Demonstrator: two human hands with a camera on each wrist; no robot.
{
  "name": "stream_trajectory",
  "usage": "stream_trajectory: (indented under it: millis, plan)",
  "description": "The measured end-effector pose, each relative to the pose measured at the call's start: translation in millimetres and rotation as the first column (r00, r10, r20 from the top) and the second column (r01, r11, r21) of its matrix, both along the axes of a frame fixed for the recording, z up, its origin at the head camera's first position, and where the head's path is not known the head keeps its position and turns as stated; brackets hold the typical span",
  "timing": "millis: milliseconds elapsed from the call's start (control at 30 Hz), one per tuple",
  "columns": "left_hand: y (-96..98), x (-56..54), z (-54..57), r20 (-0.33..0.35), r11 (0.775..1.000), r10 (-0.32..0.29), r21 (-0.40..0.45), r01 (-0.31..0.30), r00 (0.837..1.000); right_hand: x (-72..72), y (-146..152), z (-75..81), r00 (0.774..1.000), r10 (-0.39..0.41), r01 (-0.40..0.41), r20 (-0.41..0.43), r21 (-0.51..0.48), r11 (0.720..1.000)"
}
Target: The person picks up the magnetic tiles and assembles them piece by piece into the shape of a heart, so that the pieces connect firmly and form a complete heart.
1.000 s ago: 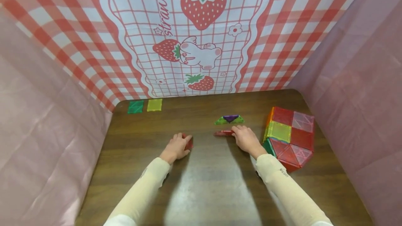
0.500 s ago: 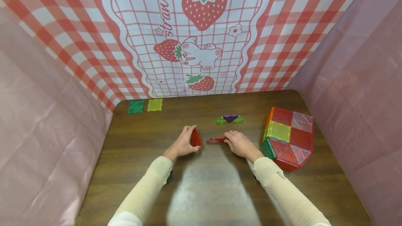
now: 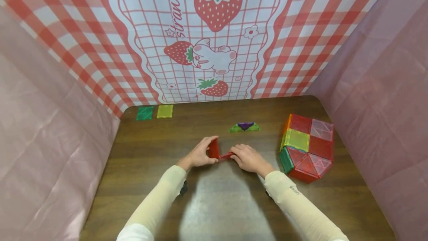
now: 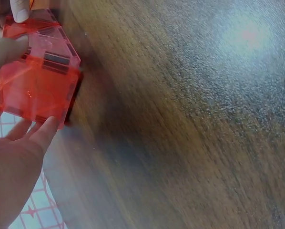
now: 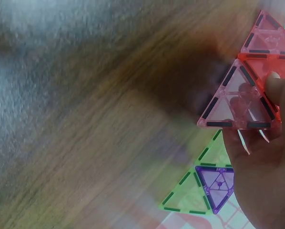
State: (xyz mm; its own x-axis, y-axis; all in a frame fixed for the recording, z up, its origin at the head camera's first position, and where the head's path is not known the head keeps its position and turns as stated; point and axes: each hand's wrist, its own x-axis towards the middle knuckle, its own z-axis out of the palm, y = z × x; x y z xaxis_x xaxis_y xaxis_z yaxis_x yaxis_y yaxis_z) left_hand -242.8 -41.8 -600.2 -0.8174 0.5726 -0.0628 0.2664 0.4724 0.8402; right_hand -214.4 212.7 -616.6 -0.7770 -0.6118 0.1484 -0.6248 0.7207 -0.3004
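Observation:
Near the middle of the table my left hand (image 3: 200,154) grips an upright red magnetic tile (image 3: 214,148) between thumb and fingers. My right hand (image 3: 248,158) pinches a flat strip of red and pink triangular magnetic tiles (image 3: 225,156). The two pieces meet or nearly meet at their edges. In the left wrist view a red tile (image 4: 30,93) lies against pinkish tiles (image 4: 45,40), with fingertips at its lower edge. The right wrist view has a pink triangle tile (image 5: 240,98) beside a red one, the right thumb pressing there.
Behind the hands lies a green and purple tile piece (image 3: 245,127). A built block of red, pink and yellow tiles (image 3: 307,146) stands at the right. A green tile (image 3: 145,113) and a yellow tile (image 3: 165,111) lie at the back left. Fabric walls enclose the table.
My left hand has moved right and raised the red tile upright. The right hand has come left and nearer with its triangular tiles, so both pieces are now together or nearly so.

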Motion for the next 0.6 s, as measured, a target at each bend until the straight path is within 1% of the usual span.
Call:
stream_trajectory:
  millis: [67, 133, 300, 400, 500, 567, 600]
  plan:
    - [-0.6, -0.5, 0.6, 0.003, 1.0, -0.007, -0.029, 0.007, 1.0, 1.4, -2, 0.3, 1.0, -0.001, 0.001, 0.005, 0.0, 1.0]
    - [-1.2, -1.3, 0.2, 0.004, 0.999, 0.0, -0.035, 0.001, 1.0, 2.5, -3, 0.7, 1.0, -0.007, 0.007, 0.008, -0.005, 1.0]
    - [-2.8, -2.8, -3.2, 0.029, 0.999, 0.042, 0.019, -0.042, 0.999, 3.7, -4, 1.8, 1.0, -0.013, 0.013, 0.011, -0.01, 1.0]
    - [-3.0, -3.0, -4.1, 0.033, 0.998, 0.051, 0.028, -0.052, 0.998, 3.5, -4, 4.0, 1.0, -0.006, 0.007, 0.021, -0.008, 1.0]
    - [-2.5, -2.2, -3.3, 0.006, 0.999, 0.048, 0.003, -0.048, 0.999, 1.6, -2, 7.6, 0.999, -0.01, 0.011, 0.038, -0.012, 1.0]
    - [-1.3, -0.9, -2.4, -0.018, 0.998, 0.045, -0.03, -0.046, 0.999, -2.2, 2, 10.7, 0.999, -0.038, 0.04, 0.032, -0.048, 0.998]
    - [-0.5, 0.1, -1.9, -0.023, 0.998, 0.044, -0.037, -0.044, 0.999, -5.6, 5, 12.1, 0.998, -0.06, 0.06, 0.009, -0.083, 0.995]
